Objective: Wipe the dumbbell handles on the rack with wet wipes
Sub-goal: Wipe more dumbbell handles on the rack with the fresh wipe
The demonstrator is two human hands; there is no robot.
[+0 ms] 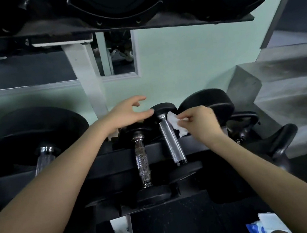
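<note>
Right grip [201,122] pinches a crumpled white wet wipe [175,123] between thumb and fingertips, so it is clamped on the wipe. The wipe sits at 3 o'clock of the far end of the small dumbbell handle [171,143], just beside it; contact unclear. That dumbbell lies across the black rack [200,143], tilted, with its far head toward 12. Left grip [129,111] is apart, fingers loosely spread and holding nothing, at 9 o'clock of the same dumbbell's far head; touching or not, cannot tell. A second dumbbell handle [141,156] lies at 8 o'clock of the first. Big dumbbell [38,126] at far 9. Kettlebell [246,120] at 3. Blue-white wipe pack [263,226] on the floor at 5.
</note>
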